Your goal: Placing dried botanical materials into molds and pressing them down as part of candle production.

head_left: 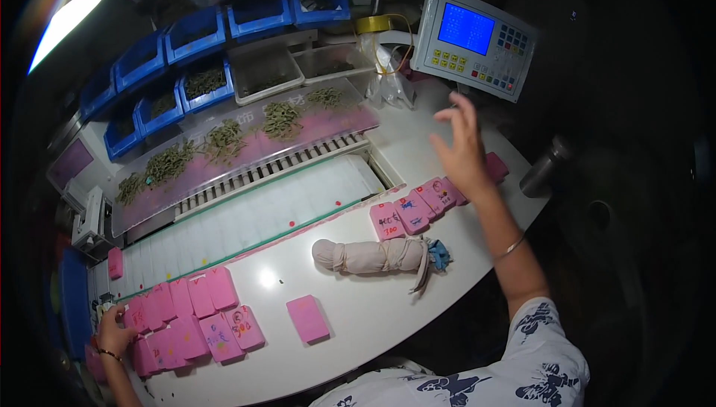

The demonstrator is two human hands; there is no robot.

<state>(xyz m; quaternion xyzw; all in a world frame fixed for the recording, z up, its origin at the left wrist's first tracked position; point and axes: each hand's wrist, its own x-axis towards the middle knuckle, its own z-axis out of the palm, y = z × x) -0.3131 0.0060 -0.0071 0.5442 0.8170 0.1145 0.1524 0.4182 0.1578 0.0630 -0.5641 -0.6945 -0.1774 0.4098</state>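
Observation:
My left hand is at the left end of two rows of pink blocks, beside the outermost ones. Its thumb and fingers look apart, though part of it blends into the dark edge. Some blocks carry handwritten marks. My right hand is raised over the right side of the white table, fingers spread and holding nothing, just below a control panel with a lit blue screen. Under my right forearm runs a short row of pink blocks. A tied cloth roll lies nearer me, next to a single pink block.
Blue bins stand in tiers at the back, some with dried greenish plant matter. Piles of it lie on a clear sheet in front. A pale belt crosses the table. A dark metal cylinder stands at the right edge.

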